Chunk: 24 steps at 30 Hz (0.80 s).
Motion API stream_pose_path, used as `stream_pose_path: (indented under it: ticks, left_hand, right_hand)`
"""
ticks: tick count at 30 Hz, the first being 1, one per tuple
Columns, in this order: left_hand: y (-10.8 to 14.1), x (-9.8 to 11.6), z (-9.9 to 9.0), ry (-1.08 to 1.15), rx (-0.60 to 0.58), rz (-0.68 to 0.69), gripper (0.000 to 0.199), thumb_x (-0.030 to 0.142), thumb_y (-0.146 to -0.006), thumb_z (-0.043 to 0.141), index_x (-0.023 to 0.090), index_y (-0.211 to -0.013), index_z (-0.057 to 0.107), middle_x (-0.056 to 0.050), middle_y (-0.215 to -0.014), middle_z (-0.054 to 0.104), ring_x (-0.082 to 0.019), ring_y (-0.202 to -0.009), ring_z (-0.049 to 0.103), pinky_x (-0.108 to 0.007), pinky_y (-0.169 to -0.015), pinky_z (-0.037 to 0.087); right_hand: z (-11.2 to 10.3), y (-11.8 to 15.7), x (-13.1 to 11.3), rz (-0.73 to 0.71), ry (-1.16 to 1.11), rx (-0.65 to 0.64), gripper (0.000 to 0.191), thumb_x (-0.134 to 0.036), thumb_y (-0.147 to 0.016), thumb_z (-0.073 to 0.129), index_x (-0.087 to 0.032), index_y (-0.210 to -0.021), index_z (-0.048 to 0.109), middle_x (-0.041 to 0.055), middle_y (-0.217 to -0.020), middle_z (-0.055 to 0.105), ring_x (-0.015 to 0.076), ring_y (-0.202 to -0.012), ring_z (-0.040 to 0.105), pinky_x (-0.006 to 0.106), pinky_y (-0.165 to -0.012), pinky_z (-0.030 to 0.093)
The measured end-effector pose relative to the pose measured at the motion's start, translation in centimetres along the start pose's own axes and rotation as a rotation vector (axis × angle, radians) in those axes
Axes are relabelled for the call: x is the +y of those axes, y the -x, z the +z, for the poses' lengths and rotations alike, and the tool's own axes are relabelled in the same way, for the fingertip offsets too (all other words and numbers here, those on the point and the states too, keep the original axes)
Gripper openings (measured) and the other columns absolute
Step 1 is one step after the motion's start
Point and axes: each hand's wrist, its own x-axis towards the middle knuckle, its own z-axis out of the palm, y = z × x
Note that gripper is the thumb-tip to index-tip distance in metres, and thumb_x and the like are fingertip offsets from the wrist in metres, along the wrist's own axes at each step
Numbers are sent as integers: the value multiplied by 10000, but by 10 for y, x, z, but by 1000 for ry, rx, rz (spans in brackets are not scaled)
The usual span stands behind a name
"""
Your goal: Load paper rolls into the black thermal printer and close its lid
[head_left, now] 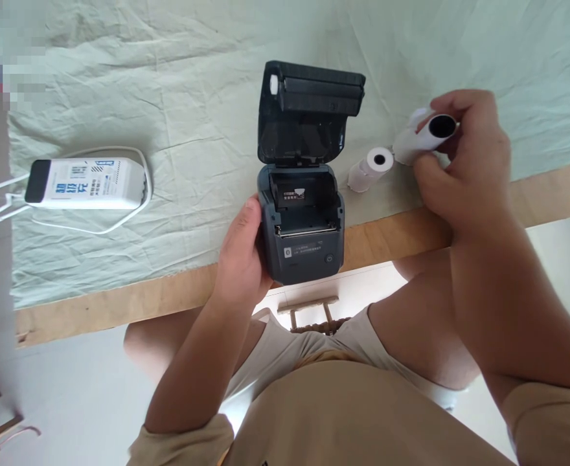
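Observation:
My left hand grips the left side of a dark portable label printer, which is tilted up at the table's front edge. Its lid is swung up, and the roll compartment shows no roll inside. To the right, my right hand has its thumb and fingers around a white paper roll with a wide dark core. Between that roll and the printer stands a smaller white paper roll with a narrow core, touched by neither hand.
A white power strip with a white cable looped about it lies on the left. A pale green wrinkled cloth covers the table, leaving a bare wooden front edge. My legs are below that edge.

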Motion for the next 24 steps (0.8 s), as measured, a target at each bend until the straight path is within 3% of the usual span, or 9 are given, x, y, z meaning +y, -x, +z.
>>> stream_pose_path:
  ticks: [4, 9, 14, 16, 18, 21, 23, 24]
  left_hand:
    - [0, 0, -1, -40, 11, 12, 501, 744, -1028, 668, 259, -979, 784, -71, -1035, 860, -397, -1289, 812, -494, -932, 747]
    - [0, 0, 0, -48, 20, 8, 508, 747, -1023, 672, 252, -978, 782, -76, -1098, 859, -417, -1334, 788, -516, -953, 743]
    - [-1, 0, 1, -34, 25, 1, 487, 724, -1023, 689, 248, -966, 778, -67, -1090, 863, -404, -1325, 794, -503, -953, 742]
    - [-1, 0, 1, -26, 28, -2, 476, 716, -1021, 692, 252, -964, 777, -61, -1064, 865, -394, -1301, 806, -489, -934, 745]
    - [-1, 0, 0, -18, 20, -21, 458, 705, -1026, 685, 259, -984, 779, -60, -1055, 866, -389, -1289, 810, -484, -921, 746]
    - [0, 0, -1, 11, -3, -36, 405, 659, -1040, 682, 266, -1010, 779, -60, -1054, 863, -384, -1276, 815, -483, -907, 745]
    - [-1, 0, -1, 21, -8, -30, 391, 646, -1038, 687, 266, -996, 769, -60, -1032, 858, -382, -1249, 825, -480, -891, 746]
    - [-1, 0, -1, 17, -6, -33, 396, 653, -1034, 687, 266, -993, 763, -60, -1016, 855, -381, -1228, 832, -481, -880, 746]
  right_hand:
    - [2, -1, -3, 13, 55, -21, 634, -76, -750, 780, -305, -1331, 673, 115, -1295, 683, 273, -1167, 692, 432, -935, 612]
    - [2, 1, -10, 49, -89, 1, 870, 7, -767, 638, -337, -1559, 532, 65, -1255, 737, 190, -894, 694, 379, -838, 593]
    - [2, 1, -12, -20, 42, -79, 522, -34, -759, 708, -291, -1212, 746, 95, -1200, 790, 261, -1150, 727, 440, -1021, 584]
    - [6, -1, -7, -9, -40, 9, 490, -83, -780, 718, -297, -1221, 719, 91, -1217, 770, 252, -1103, 738, 428, -959, 599]
    - [11, -6, 2, 68, -262, 136, 482, -143, -816, 670, -304, -1270, 641, 74, -1187, 739, 229, -983, 755, 405, -821, 602]
    - [18, -18, 14, 234, -573, 278, 427, -215, -808, 541, -316, -1223, 543, 23, -968, 621, 189, -742, 690, 347, -596, 509]
    - [17, -24, 10, 191, -568, 379, 400, -287, -777, 507, -328, -1176, 500, -20, -818, 460, 163, -579, 544, 324, -503, 405]
    - [15, -24, 1, 86, -528, 439, 360, -341, -781, 513, -334, -1140, 477, -35, -785, 387, 153, -527, 472, 322, -476, 367]
